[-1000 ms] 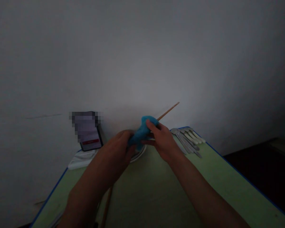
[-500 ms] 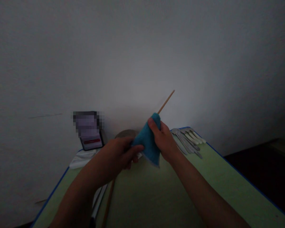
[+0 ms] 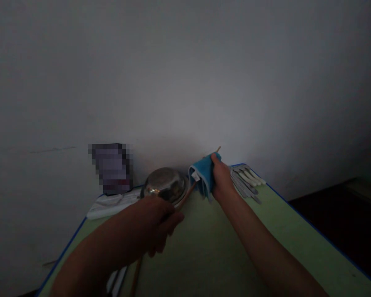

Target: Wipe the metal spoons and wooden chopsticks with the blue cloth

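My left hand (image 3: 157, 222) is closed on the near end of a thin wooden stick (image 3: 188, 194), which looks like a chopstick. The stick slants up and away to the right. My right hand (image 3: 221, 177) grips a blue cloth (image 3: 204, 169) with a pale edge and a small white tag. The cloth is folded around the stick's upper part, and the stick's far tip pokes out above it. Both hands are raised over the table, in front of an upturned shiny metal bowl (image 3: 165, 183).
Several spoons, forks and knives (image 3: 245, 181) lie at the back right of the green, blue-edged table (image 3: 210, 255). A device with a blurred screen (image 3: 113, 167) stands at the back left by a white packet (image 3: 111, 208). Another wooden stick (image 3: 136, 276) lies near white-and-dark utensils (image 3: 117, 280).
My left hand has moved down and left from the cloth, baring the stick's near part. The cloth now sits closer to the far tip. The bowl shows more fully.
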Tool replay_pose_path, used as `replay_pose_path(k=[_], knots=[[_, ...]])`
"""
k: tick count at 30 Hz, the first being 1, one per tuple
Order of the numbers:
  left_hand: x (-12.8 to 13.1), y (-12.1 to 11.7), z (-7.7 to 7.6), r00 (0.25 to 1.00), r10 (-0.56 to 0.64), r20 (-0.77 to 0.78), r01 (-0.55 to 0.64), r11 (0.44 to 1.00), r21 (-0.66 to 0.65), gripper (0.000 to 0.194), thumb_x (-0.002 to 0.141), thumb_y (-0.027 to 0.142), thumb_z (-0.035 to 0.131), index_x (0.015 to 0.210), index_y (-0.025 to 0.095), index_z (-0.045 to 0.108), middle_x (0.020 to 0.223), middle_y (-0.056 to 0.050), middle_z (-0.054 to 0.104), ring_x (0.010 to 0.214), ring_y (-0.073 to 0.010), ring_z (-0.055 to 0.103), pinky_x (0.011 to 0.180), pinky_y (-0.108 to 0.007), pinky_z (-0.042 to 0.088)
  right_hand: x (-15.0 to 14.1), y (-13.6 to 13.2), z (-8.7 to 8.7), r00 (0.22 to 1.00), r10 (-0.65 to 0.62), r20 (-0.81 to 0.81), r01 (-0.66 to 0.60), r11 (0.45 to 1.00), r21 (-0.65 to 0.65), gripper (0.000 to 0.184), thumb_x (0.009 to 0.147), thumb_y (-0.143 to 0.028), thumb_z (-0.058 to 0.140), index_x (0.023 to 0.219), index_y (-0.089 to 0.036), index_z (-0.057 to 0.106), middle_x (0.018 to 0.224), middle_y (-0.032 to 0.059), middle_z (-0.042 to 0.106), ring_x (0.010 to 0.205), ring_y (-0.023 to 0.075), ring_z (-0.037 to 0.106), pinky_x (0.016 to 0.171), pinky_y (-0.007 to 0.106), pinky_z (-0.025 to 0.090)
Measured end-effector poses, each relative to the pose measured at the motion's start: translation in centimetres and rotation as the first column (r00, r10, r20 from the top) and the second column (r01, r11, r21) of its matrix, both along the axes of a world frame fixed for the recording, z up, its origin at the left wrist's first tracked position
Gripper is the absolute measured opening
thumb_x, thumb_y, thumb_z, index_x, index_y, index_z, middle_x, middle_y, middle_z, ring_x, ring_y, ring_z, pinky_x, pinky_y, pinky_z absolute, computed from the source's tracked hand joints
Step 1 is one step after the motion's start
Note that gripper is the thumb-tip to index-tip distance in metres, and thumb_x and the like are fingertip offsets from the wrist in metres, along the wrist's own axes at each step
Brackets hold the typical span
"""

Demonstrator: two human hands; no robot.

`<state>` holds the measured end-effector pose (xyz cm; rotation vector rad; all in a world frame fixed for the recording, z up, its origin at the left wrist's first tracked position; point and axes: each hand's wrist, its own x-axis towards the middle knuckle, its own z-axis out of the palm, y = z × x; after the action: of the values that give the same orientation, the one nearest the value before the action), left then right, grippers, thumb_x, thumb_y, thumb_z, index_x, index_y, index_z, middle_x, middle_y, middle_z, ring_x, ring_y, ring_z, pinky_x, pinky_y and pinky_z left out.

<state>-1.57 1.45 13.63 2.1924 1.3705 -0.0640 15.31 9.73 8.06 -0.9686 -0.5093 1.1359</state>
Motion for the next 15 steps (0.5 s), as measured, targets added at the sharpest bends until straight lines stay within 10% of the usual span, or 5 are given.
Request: replay_pose_path(k=[8, 15], knots=[[0.8, 1.7, -0.1, 0.986, 0.044, 0.16, -0.102, 0.92, 0.377, 0.029, 0.09, 0.033, 0.028, 0.087, 0.018, 0.053, 0.082, -0.005, 0.065, 0.073, -0.0192, 0.062, 0.065, -0.029, 0.044, -1.2, -1.1, 1.0, 0.984, 0.179, 0.019, -0.18, 0.966, 0.188, 0.025, 0.073, -0.042, 0.058, 0.079, -0.017, 0.061, 0.073, 0.0019, 0.066, 0.067, 0.014, 0.059, 0.067, 0.027, 0.045], [0.5, 2.1, -0.8, 0.962, 0.152, 0.227, -0.24, 0.868, 0.435, 0.041, 0.089, 0.032, 0.028, 0.124, 0.012, 0.033, 0.102, -0.014, 0.065, 0.086, -0.0256, 0.065, 0.073, -0.037, 0.048, 0.1, -1.1, 0.6, 0.835, 0.225, 0.502, -0.36, 0.914, 0.188, 0.034, 0.073, -0.052, 0.055, 0.068, -0.019, 0.056, 0.062, -0.0025, 0.053, 0.06, 0.012, 0.047, 0.06, 0.026, 0.039]])
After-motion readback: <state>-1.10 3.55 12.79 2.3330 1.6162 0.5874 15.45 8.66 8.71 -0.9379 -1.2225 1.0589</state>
